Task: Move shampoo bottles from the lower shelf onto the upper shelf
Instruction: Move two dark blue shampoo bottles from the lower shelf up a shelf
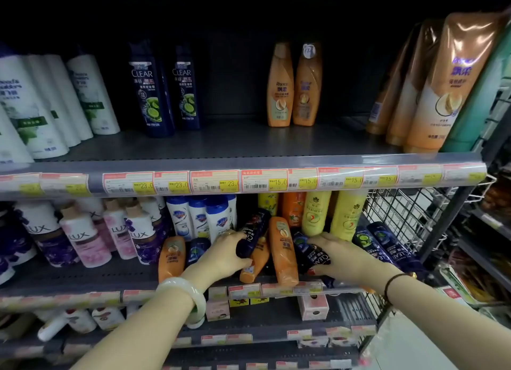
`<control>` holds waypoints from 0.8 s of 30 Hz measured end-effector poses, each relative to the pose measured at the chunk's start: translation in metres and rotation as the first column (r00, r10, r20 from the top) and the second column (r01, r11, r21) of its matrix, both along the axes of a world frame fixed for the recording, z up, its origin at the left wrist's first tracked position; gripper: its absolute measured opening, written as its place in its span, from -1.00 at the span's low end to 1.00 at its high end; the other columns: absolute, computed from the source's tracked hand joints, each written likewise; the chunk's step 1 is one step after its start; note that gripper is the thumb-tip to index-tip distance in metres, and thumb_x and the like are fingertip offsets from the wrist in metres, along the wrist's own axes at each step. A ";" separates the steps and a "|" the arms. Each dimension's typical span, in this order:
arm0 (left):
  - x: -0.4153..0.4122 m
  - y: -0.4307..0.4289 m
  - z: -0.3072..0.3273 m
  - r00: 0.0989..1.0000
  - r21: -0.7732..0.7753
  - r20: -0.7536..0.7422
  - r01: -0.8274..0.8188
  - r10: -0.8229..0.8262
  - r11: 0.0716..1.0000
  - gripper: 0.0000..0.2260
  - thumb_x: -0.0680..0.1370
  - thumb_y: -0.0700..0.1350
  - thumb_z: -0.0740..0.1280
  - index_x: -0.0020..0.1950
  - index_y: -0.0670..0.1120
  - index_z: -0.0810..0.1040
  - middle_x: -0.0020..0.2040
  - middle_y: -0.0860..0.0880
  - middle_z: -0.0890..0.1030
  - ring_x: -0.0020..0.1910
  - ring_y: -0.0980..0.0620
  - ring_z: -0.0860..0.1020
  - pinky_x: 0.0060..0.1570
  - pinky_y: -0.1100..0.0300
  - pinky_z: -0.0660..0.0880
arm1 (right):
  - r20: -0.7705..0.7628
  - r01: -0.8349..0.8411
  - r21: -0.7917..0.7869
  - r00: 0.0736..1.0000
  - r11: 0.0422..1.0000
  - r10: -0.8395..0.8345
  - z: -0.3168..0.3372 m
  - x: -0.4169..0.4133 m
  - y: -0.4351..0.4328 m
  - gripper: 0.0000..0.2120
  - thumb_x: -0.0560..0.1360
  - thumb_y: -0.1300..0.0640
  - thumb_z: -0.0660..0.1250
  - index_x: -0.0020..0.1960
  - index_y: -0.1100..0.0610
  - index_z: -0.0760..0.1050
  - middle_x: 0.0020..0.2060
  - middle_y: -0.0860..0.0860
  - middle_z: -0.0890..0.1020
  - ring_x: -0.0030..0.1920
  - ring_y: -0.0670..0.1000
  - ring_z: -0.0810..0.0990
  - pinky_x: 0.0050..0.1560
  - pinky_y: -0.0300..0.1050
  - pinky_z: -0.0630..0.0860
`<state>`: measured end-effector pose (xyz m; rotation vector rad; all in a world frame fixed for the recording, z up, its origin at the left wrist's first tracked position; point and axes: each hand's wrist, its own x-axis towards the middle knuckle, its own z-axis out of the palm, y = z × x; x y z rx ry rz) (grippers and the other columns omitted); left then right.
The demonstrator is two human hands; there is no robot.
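Observation:
On the lower shelf point(110, 275) several dark blue and orange shampoo bottles lie in a loose pile. My left hand point(224, 252) grips a dark blue bottle point(254, 231) that leans up out of the pile. My right hand point(345, 256) is closed on another dark blue bottle point(309, 249) lying flat beside a fallen orange bottle point(283, 250). On the upper shelf point(235, 143) stand two dark blue Clear bottles point(150, 93) and two orange bottles point(280, 86), with a bare gap between them.
White bottles point(41, 104) fill the upper shelf's left; big orange bottles point(439, 90) lean at its right. Lux bottles point(88, 231), white bottles point(199, 217) and yellow bottles point(318, 212) stand on the lower shelf. A wire rack point(409, 212) borders the right. A price rail point(249, 180) fronts the upper shelf.

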<state>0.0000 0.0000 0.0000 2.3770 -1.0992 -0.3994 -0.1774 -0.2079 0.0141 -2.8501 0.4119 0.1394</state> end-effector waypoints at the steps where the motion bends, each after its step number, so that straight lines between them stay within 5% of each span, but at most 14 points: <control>1: 0.000 -0.002 -0.002 0.999 -0.010 -0.033 -0.012 0.011 1.000 -0.41 0.39 -0.07 0.45 0.38 -0.09 0.37 0.31 -0.11 0.43 0.30 -0.09 0.39 0.29 0.12 0.34 | -0.001 0.013 0.005 1.000 1.000 -0.013 -0.002 -0.003 -0.003 -0.33 0.43 -0.08 0.37 0.45 0.03 0.20 0.42 0.02 0.31 0.36 0.05 0.36 0.35 -0.06 0.34; 9: -0.005 -0.016 -0.019 0.996 -0.059 0.022 -0.087 0.088 0.994 -0.41 0.41 -0.03 0.43 0.41 0.01 0.35 0.40 -0.08 0.34 0.38 -0.11 0.32 0.40 0.04 0.25 | 0.055 -0.015 0.018 0.998 1.000 0.014 -0.036 -0.009 -0.020 -0.31 0.41 -0.11 0.38 0.45 0.05 0.24 0.49 0.09 0.22 0.50 0.04 0.12 0.47 -0.12 0.08; 14: -0.008 -0.020 -0.021 0.987 -0.113 -0.099 -0.136 0.125 0.984 -0.41 0.42 -0.03 0.44 0.42 0.03 0.35 0.36 -0.11 0.35 0.35 -0.10 0.36 0.38 0.05 0.29 | 0.087 -0.040 -0.010 0.995 0.999 0.041 -0.045 -0.010 -0.024 -0.40 0.45 -0.19 0.27 0.43 -0.05 0.25 0.46 0.04 0.28 0.48 0.00 0.16 0.48 -0.08 0.10; 19: -0.007 -0.022 -0.020 0.972 -0.158 -0.202 -0.155 0.121 0.975 -0.42 0.41 -0.08 0.46 0.41 0.00 0.37 0.41 -0.11 0.38 0.37 -0.06 0.37 0.39 0.04 0.30 | 0.046 -0.071 0.046 0.997 0.996 0.069 -0.049 -0.012 -0.024 -0.38 0.48 -0.23 0.23 0.47 -0.15 0.13 0.53 0.02 0.11 0.52 -0.04 0.04 0.41 -0.24 -0.09; 24: -0.007 -0.023 -0.019 0.958 -0.172 -0.270 -0.142 0.092 0.975 -0.37 0.38 -0.12 0.49 0.41 -0.01 0.36 0.43 -0.09 0.37 0.39 -0.04 0.36 0.41 0.01 0.29 | -0.006 -0.063 0.259 0.998 0.964 0.067 -0.049 -0.014 -0.021 -0.21 0.39 -0.03 0.44 0.47 -0.21 0.08 0.54 -0.03 -0.04 0.52 -0.03 -0.02 0.37 -0.30 0.14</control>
